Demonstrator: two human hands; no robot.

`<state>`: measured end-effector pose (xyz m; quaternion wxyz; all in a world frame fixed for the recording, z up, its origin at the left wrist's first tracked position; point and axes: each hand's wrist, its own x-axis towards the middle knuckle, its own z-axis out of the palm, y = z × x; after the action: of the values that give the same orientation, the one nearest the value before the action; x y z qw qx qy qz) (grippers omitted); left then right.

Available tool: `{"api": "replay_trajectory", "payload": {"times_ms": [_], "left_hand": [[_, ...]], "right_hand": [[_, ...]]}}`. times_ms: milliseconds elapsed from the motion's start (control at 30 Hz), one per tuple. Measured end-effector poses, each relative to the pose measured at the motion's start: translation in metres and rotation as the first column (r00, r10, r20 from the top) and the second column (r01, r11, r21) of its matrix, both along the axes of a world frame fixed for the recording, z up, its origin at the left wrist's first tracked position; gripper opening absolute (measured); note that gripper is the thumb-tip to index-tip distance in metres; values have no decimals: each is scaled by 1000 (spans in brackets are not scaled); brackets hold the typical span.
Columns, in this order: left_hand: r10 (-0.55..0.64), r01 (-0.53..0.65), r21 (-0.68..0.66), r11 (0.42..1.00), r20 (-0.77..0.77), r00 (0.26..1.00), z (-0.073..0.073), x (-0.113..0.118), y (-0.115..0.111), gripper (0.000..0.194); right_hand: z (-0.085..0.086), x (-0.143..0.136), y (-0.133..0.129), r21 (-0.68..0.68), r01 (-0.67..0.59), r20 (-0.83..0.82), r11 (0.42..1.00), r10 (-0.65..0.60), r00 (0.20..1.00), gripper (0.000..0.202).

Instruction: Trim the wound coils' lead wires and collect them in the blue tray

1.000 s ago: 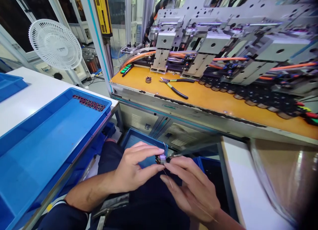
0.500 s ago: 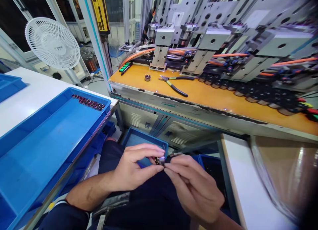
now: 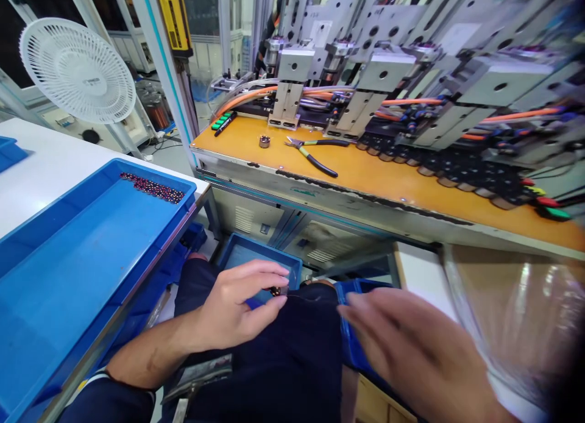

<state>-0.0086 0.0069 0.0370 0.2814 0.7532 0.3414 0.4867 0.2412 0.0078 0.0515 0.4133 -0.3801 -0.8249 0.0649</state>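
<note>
My left hand (image 3: 237,301) is closed in a pinch over my lap. Between its thumb and fingertips sits a small round metal part (image 3: 281,290) with dark and coppery bits on its end; the fingers cover some of it. To the right, my right hand (image 3: 411,344) is apart from the left one, above a blue bin (image 3: 350,337). Motion smears its fingers, so whether they hold anything cannot be made out.
A large blue tray (image 3: 91,246) on the left holds rows of small dark round parts (image 3: 153,188). Pliers (image 3: 313,155), a metal ring-shaped part (image 3: 264,142) and a black marker (image 3: 223,125) lie on the orange bench (image 3: 237,145), before a row of machine fixtures (image 3: 287,85).
My right hand has let go of the small metal part and swung away to the right. My left hand keeps the part pinched. The view has shifted slightly.
</note>
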Motion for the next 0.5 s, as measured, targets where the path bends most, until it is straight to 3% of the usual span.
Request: {"api": "replay_trajectory", "payload": {"times_ms": [100,167,200,267,333,367,400,433,500], "left_hand": [[-19,21,51,998,-32,999,1,4,-1,28],[-20,21,59,998,-16,1000,1,4,-2,28],[-24,24,58,998,-1,1000,1,3,-3,28],[-49,48,45,998,22,999,2,-2,-4,25],[-78,77,31,997,32,996,3,-7,-5,21],[-84,83,27,996,37,996,3,-10,-5,20],[-79,78,24,997,44,996,3,-12,-6,18],[-64,63,24,998,59,996,3,-13,-6,18],[-18,16,25,1000,96,995,3,-15,-6,18]], "right_hand": [[9,-11,11,217,-273,388,937,174,905,30],[11,-24,17,217,-344,476,914,208,854,31],[12,-31,18,150,-337,468,929,234,852,29],[16,-42,18,-149,-299,328,943,332,884,28],[24,-47,20,-481,-332,156,812,451,879,29],[30,-48,24,-591,-359,88,723,500,862,31],[37,-47,33,-646,-370,52,668,522,851,32],[44,-45,46,-638,-354,56,684,500,864,31],[58,-39,83,-458,-198,158,867,298,941,24]]}}
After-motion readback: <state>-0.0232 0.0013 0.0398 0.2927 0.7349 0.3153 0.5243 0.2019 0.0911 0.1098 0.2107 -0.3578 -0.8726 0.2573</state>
